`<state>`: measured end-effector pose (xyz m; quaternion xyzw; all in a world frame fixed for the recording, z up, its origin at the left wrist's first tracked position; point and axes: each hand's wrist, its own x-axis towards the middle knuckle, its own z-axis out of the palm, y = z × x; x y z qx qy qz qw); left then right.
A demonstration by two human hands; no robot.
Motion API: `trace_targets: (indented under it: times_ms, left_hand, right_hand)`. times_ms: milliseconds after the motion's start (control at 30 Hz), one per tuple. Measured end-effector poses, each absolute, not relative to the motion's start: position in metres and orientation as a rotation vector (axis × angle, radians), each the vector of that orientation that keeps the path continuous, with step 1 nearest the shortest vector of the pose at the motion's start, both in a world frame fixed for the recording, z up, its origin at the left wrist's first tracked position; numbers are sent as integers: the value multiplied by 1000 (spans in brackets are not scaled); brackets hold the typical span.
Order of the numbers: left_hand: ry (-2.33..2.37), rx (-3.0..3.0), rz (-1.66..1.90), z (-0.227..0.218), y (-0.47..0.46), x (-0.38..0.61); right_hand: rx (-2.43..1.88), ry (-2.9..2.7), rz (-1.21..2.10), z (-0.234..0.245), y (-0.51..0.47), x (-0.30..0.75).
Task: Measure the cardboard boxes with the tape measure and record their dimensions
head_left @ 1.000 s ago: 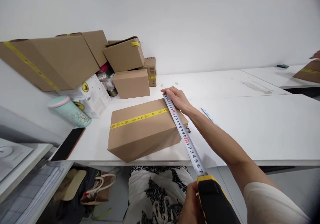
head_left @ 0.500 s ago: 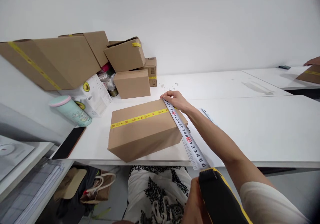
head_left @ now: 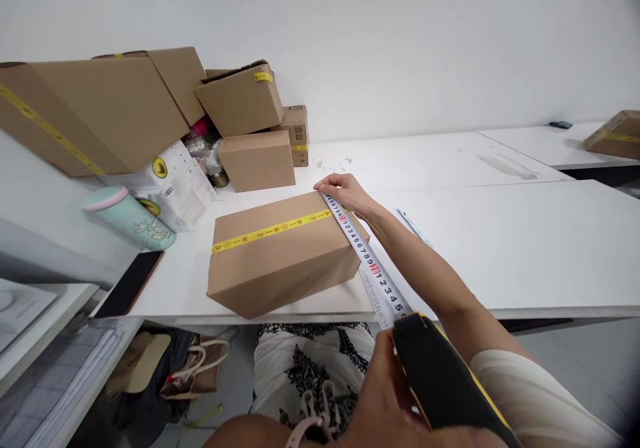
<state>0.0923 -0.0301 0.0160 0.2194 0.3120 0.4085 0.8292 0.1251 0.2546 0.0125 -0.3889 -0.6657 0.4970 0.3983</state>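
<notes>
A brown cardboard box sealed with yellow printed tape lies on the white table in front of me. My left hand, a pink-strapped watch on its wrist, is closed round the black and yellow tape measure. Its white blade runs out across the top of the box near the right end, numbers up to about 25 showing. At the box's far edge, my right hand pinches the blade's tip between thumb and fingers.
More cardboard boxes stack at the back left, above a white avocado-print carton. A mint tumbler and a dark phone lie at the left. Another taped box sits far right. Bags rest below the table.
The tape measure's case has come slightly nearer the box, and less blade shows. My left wrist has entered the view. The other person's hand at the far right is gone from view.
</notes>
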Motion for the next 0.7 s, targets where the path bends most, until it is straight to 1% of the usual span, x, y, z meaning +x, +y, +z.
trace_targets:
  times_ms: [167, 333, 433, 700]
  left_hand:
    - [658, 538, 962, 28, -6, 78]
    - [601, 663, 1113, 25, 9, 77]
    - [652, 700, 1187, 23, 21, 78]
    - [766, 749, 1173, 24, 32, 76]
  right_hand:
    - [-989, -1687, 1268, 14, 252, 126]
    - [-989, -1673, 1273, 14, 253, 126]
    - [-982, -1665, 1274, 13, 254, 125]
    - [-953, -1676, 1291, 10, 255, 123]
